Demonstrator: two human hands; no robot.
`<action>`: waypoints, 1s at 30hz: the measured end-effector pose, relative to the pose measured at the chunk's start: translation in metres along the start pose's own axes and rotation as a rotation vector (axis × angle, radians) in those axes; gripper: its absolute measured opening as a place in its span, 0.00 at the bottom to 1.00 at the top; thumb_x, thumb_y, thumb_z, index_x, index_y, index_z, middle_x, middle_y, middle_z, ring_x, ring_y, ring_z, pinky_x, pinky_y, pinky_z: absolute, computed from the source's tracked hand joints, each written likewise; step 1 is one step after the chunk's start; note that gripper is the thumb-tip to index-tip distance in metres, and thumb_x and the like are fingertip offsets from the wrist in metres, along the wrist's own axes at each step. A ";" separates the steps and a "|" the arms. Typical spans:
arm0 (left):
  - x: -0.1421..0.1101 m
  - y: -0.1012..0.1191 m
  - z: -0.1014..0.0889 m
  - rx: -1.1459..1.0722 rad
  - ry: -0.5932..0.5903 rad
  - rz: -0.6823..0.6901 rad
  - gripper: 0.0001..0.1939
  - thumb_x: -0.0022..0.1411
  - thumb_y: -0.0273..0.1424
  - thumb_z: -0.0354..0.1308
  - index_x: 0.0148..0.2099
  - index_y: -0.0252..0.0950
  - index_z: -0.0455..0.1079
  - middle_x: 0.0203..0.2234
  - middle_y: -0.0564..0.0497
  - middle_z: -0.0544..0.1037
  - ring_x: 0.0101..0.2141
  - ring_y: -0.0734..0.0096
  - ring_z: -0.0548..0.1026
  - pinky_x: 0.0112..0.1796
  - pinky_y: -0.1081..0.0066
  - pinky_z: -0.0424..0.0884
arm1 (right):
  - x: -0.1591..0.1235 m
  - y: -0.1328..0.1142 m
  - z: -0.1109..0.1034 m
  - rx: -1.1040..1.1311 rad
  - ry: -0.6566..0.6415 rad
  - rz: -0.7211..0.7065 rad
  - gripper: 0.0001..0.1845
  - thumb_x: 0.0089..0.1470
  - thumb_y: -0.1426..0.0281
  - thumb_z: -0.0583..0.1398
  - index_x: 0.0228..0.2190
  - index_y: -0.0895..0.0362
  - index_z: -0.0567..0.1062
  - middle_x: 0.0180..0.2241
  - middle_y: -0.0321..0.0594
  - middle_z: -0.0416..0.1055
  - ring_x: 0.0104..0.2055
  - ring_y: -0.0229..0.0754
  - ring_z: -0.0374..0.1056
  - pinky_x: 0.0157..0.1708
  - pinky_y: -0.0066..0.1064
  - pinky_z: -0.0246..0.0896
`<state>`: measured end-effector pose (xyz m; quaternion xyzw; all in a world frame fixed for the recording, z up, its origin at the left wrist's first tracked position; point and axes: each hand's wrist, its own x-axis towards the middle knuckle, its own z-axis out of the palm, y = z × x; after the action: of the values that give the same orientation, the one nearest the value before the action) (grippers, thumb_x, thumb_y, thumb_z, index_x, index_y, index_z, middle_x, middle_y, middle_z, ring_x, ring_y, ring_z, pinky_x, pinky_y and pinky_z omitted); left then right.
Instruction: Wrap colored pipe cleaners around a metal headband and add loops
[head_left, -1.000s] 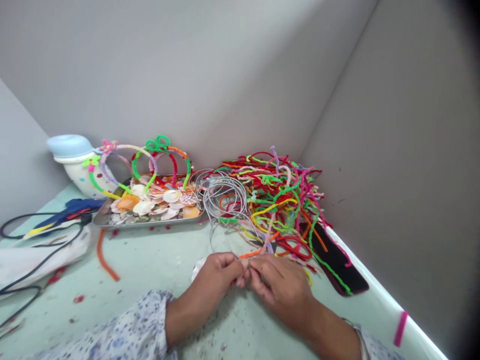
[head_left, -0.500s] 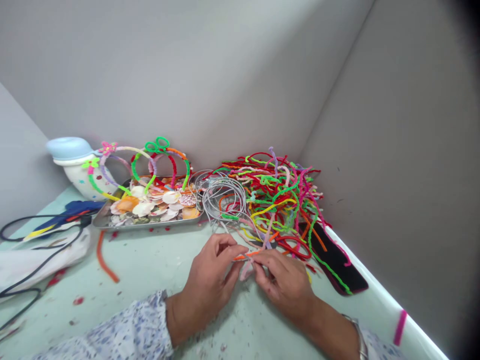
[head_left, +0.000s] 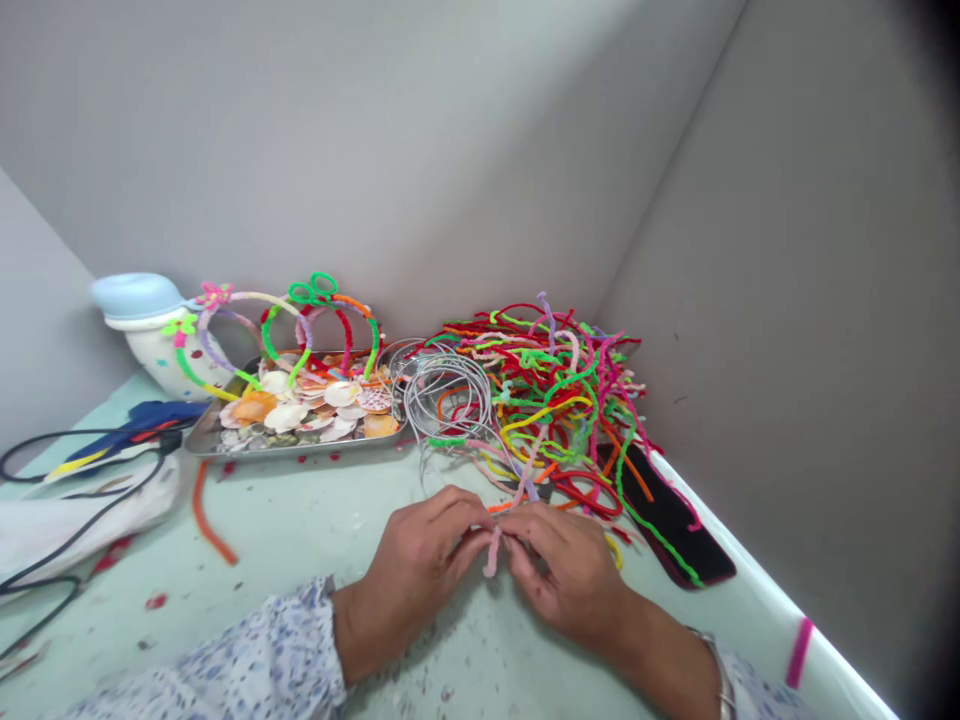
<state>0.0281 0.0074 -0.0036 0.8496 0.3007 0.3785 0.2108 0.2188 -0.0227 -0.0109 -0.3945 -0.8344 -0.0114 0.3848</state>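
My left hand [head_left: 424, 565] and my right hand [head_left: 562, 565] meet over the pale green table [head_left: 300, 540], fingertips pinched together. Between them they grip a pale pink pipe cleaner [head_left: 493, 550], its loose end hanging down, and a thin silver wire hoop [head_left: 439, 470] rises from the pinch. An orange pipe cleaner [head_left: 501, 506] passes just behind the fingertips. Just beyond the hands lies a big tangled heap of coloured pipe cleaners [head_left: 559, 400] beside a bundle of silver wire hoops [head_left: 446, 395].
A metal tray of seashells [head_left: 300, 415] holds several wrapped headbands [head_left: 300, 320]. A white pot with a blue lid [head_left: 146, 325] stands at the back left. A blue glue gun [head_left: 142, 420], black cables, a loose orange pipe cleaner [head_left: 206, 515] and a black phone [head_left: 675, 520] lie around.
Both hands lifted slightly toward the pile, then came back down and pinched closer together; the pink pipe cleaner's end now hangs below the fingertips.
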 end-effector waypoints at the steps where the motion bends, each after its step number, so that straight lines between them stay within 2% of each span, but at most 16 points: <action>1: 0.000 0.000 0.000 -0.003 -0.009 -0.009 0.02 0.63 0.27 0.55 0.37 0.36 0.69 0.31 0.51 0.75 0.33 0.75 0.73 0.35 0.76 0.68 | 0.000 0.000 0.000 0.006 -0.004 -0.004 0.08 0.53 0.78 0.56 0.36 0.57 0.70 0.31 0.40 0.74 0.32 0.41 0.71 0.31 0.30 0.64; 7: 0.001 0.003 -0.003 -0.032 -0.029 -0.055 0.05 0.64 0.28 0.53 0.37 0.36 0.70 0.31 0.50 0.75 0.33 0.73 0.73 0.34 0.74 0.68 | 0.002 -0.001 -0.001 0.021 -0.029 0.004 0.09 0.54 0.77 0.55 0.37 0.57 0.71 0.31 0.40 0.74 0.33 0.40 0.71 0.32 0.30 0.64; 13: 0.001 0.005 -0.004 -0.045 -0.025 -0.137 0.04 0.61 0.27 0.55 0.35 0.36 0.71 0.29 0.51 0.74 0.29 0.73 0.71 0.31 0.74 0.66 | 0.003 -0.002 -0.003 0.012 -0.046 -0.007 0.09 0.54 0.77 0.54 0.37 0.57 0.71 0.32 0.41 0.74 0.32 0.40 0.71 0.31 0.30 0.65; 18: 0.001 0.006 -0.004 -0.117 0.005 -0.200 0.03 0.61 0.27 0.55 0.34 0.35 0.70 0.28 0.52 0.72 0.29 0.73 0.70 0.31 0.74 0.66 | 0.004 0.000 -0.001 0.048 -0.049 -0.005 0.11 0.54 0.77 0.54 0.40 0.57 0.70 0.35 0.42 0.74 0.37 0.41 0.71 0.37 0.32 0.67; 21: 0.003 0.007 -0.005 -0.131 0.026 -0.223 0.04 0.61 0.27 0.55 0.32 0.35 0.70 0.27 0.51 0.71 0.30 0.73 0.70 0.32 0.73 0.65 | 0.002 0.000 0.000 0.058 -0.009 0.030 0.13 0.54 0.78 0.55 0.42 0.57 0.69 0.37 0.43 0.73 0.40 0.41 0.71 0.38 0.31 0.67; 25: 0.004 0.008 -0.006 -0.128 0.049 -0.235 0.06 0.61 0.27 0.55 0.31 0.35 0.69 0.27 0.52 0.71 0.30 0.72 0.69 0.31 0.72 0.64 | -0.001 0.001 0.000 0.011 0.116 0.040 0.12 0.53 0.76 0.58 0.41 0.57 0.69 0.40 0.46 0.70 0.41 0.42 0.70 0.34 0.29 0.68; 27: 0.005 0.008 -0.007 -0.135 0.063 -0.247 0.05 0.61 0.26 0.55 0.31 0.35 0.69 0.27 0.52 0.71 0.29 0.73 0.69 0.31 0.73 0.64 | -0.001 0.000 -0.001 -0.009 0.148 0.018 0.08 0.53 0.73 0.60 0.37 0.56 0.69 0.38 0.45 0.71 0.38 0.42 0.70 0.32 0.30 0.67; 30: 0.005 0.008 -0.007 -0.150 0.092 -0.264 0.05 0.60 0.25 0.55 0.31 0.35 0.69 0.26 0.53 0.70 0.29 0.72 0.69 0.31 0.73 0.64 | 0.000 -0.001 -0.002 -0.014 0.038 -0.038 0.05 0.54 0.68 0.61 0.32 0.56 0.71 0.29 0.39 0.72 0.30 0.39 0.69 0.29 0.29 0.63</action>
<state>0.0283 0.0063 0.0078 0.7662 0.3900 0.4076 0.3077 0.2191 -0.0240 -0.0093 -0.3809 -0.8341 -0.0323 0.3976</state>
